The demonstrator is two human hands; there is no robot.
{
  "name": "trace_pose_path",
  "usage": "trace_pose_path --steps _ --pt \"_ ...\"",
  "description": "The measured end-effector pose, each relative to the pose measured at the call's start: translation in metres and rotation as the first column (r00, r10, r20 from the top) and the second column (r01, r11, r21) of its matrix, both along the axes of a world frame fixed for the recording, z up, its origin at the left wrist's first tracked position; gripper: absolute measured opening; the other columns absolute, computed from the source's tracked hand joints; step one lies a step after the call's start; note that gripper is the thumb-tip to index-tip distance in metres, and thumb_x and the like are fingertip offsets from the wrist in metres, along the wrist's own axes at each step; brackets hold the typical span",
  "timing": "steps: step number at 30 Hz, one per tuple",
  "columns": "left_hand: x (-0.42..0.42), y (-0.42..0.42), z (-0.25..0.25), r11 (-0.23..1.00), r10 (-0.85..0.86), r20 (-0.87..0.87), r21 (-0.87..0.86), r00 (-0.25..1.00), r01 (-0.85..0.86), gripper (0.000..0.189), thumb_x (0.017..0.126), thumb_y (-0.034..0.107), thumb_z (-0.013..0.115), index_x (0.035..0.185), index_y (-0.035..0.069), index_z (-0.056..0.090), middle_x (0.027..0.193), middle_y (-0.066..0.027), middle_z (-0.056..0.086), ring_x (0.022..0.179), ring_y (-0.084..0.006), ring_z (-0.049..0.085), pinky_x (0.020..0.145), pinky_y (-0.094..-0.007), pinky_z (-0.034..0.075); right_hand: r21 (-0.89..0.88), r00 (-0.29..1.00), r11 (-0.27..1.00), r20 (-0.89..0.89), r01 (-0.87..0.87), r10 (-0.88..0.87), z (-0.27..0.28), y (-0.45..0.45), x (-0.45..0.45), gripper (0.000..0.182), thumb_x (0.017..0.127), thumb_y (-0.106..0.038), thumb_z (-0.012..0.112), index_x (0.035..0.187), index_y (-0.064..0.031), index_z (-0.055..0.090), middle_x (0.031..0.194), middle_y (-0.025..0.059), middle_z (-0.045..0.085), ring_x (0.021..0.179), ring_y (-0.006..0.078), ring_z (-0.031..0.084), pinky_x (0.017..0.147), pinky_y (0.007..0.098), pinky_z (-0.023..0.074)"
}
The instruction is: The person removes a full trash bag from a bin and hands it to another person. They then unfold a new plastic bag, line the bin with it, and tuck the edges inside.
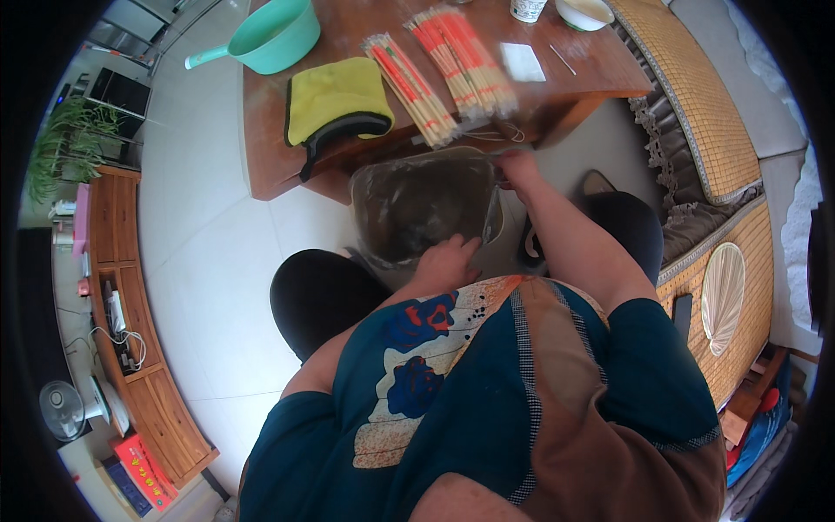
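Observation:
Between my knees stands a waste bin (353,196) lined with a thin clear plastic bag (424,202). The bag is folded over the rim and hangs loose inside. My right hand (518,171) grips the bag at the bin's far right corner, beside the table edge. At the near side of the rim, my left hand (449,262) has its fingers curled on the bag's edge; its fingertips are partly hidden. The bottom of the bin looks dark and blurred.
A wooden table (274,156) carries a green plastic dipper (277,39), a yellow cloth (336,98), wrapped bundles of chopsticks (463,59), a white napkin (522,62), a paper cup (527,8) and a bowl (584,13). A sofa with a hand fan (723,297) is at right.

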State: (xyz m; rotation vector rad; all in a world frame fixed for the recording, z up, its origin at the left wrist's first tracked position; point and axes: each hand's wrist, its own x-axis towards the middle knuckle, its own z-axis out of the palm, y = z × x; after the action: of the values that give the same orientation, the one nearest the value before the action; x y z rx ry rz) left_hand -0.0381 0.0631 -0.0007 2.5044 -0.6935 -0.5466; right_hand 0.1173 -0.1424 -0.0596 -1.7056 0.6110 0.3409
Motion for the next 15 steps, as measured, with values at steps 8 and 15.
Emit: trace_pose_path --steps 8,15 --pt "0.004 -0.005 -0.012 0.999 -0.019 0.036 0.041 0.999 0.018 0.061 0.074 0.029 0.072 0.128 0.009 0.051 0.105 -0.0148 0.056 0.093 -0.0314 0.062 0.075 -0.0418 0.052 0.162 1.000 0.987 0.025 -0.009 0.005 -0.020 -0.005 0.022 0.007 0.082 -0.008 0.060 0.076 -0.0044 0.061 0.062 0.0090 0.057 0.045 0.0188 0.052 0.035 0.0331 0.0378" --pt "0.008 -0.008 -0.001 0.995 0.011 -0.028 0.097 1.000 -0.009 0.060 0.077 0.028 0.071 0.129 0.007 0.050 0.105 -0.0163 0.055 0.096 -0.0330 0.061 0.078 -0.0414 0.053 0.046 1.000 0.999 0.004 0.028 -0.028 -0.017 0.011 0.033 0.011 0.084 -0.012 0.058 0.076 -0.0047 0.059 0.059 0.0098 0.055 0.041 0.0185 0.049 0.034 0.0341 0.0344"
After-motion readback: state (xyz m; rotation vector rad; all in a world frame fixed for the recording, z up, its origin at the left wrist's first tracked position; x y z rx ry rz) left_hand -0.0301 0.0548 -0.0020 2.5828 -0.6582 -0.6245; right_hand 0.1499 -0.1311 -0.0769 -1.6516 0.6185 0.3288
